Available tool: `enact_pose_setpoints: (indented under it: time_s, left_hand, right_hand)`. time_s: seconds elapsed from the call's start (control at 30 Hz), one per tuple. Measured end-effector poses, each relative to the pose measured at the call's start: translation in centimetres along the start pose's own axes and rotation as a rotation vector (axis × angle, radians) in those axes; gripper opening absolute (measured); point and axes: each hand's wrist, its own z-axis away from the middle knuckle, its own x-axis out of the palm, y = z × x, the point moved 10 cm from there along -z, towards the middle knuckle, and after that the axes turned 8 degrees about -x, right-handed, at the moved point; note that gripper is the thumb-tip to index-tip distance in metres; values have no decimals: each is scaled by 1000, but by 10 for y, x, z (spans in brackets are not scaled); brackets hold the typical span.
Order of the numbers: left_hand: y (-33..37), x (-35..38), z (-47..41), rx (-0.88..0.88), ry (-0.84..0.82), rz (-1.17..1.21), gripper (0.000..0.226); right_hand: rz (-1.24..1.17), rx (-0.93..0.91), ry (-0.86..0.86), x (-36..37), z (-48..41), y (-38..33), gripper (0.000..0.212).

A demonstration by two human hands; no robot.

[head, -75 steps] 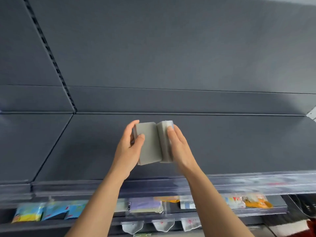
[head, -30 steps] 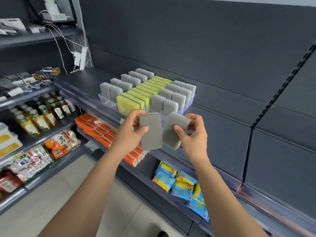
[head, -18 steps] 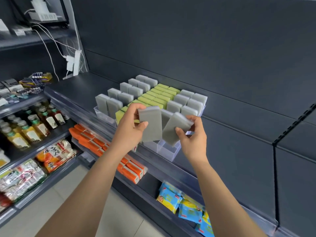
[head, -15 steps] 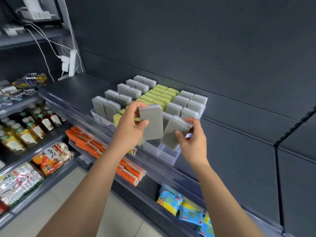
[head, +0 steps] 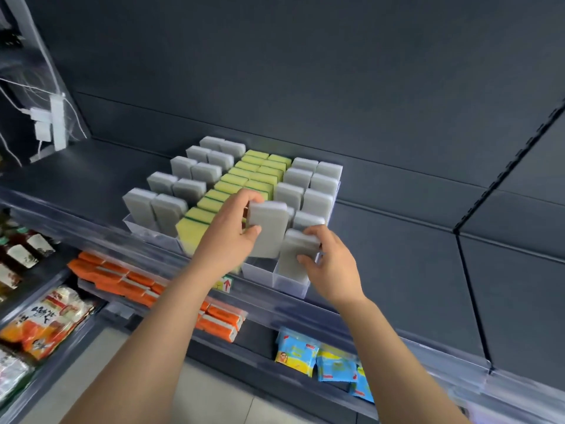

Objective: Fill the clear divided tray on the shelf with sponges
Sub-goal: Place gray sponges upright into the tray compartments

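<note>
The right-hand sponge (head: 293, 255), held in the air short of the clear divided tray (head: 290, 284) half a second ago, is now partly lowered into the compartment at the tray's 5 o'clock corner. The left-hand sponge (head: 267, 229) is brought over the front row, at its 10 o'clock.

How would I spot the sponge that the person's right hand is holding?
Find the clear divided tray on the dark shelf, full of upright grey and yellow sponges. At its front right corner the right hand grips a grey sponge, its lower end inside the nearest compartment. The other grey sponge, in the left hand, is held above the tray.
</note>
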Motion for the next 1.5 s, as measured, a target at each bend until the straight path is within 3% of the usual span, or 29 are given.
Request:
enact_pose_setpoints:
  time_s: [0.2,0.57,0.93,1.1,1.33,1.5]
  left_hand:
    - [3,12,-4,88,-185,-68,55]
    - [3,28,-11,197,-264,-222,53]
    - [-8,29,-23,131,-263,27,45]
    - [-7,29,-22,189,-259,-194,41]
    - [-1,41,-21,401,-193,-590,37]
    - [-3,44,-16,456,-155,-623,39]
  right_hand:
    - [107,49,-5,5,8,0,39]
    - [180,97,-6,7,10,0,39]
    - [203,94,19,4,10,-2,40]
    - [223,75,29,7,7,-5,39]
    - [314,-5,112,1,4,-11,39]
    - [407,-119,174,-2,6,-21,44]
